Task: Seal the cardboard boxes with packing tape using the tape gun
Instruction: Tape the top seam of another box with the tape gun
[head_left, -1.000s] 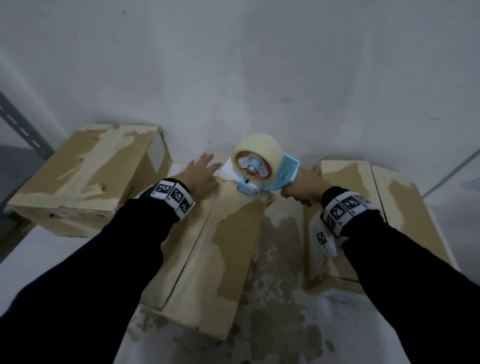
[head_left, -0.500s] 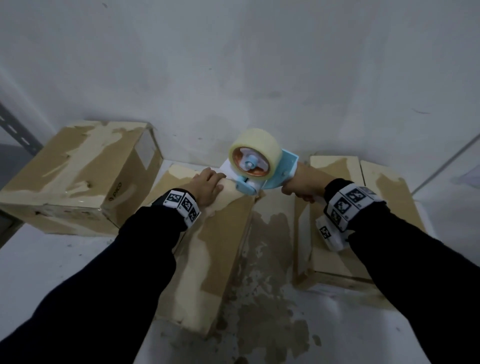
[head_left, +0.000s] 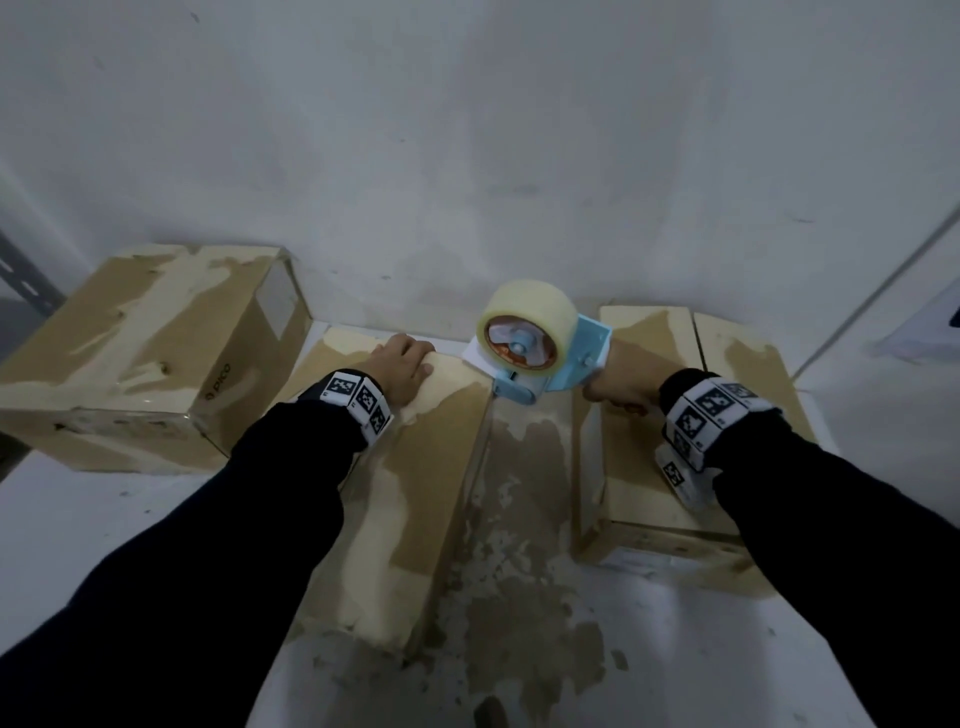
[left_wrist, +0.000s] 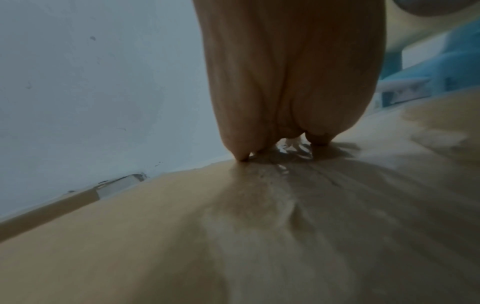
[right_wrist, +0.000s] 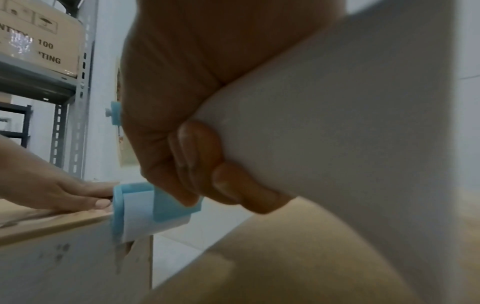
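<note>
A: Where's the tape gun (head_left: 540, 358)?
B: At the far right corner of the middle box (head_left: 415, 467), its blue frame on the box's edge and the pale tape roll (head_left: 527, 332) standing up on top.
A: Who has it?
B: The right hand (head_left: 618, 382), fingers wrapped round the handle; the right wrist view shows them curled tight.
A: And the left hand (head_left: 400, 371)?
B: Palm down on the far end of the same box, just beside the gun, fingers bent over the far edge and pressing the shiny tape there.
A: What else is around?
B: A left box (head_left: 130, 358) and a right box (head_left: 675, 457), both patched with old tape, on a white desk (head_left: 104, 519) against a white wall (head_left: 467, 130). A metal shelf (right_wrist: 75, 102) holding a printed carton (right_wrist: 39, 37) shows off to the left.
</note>
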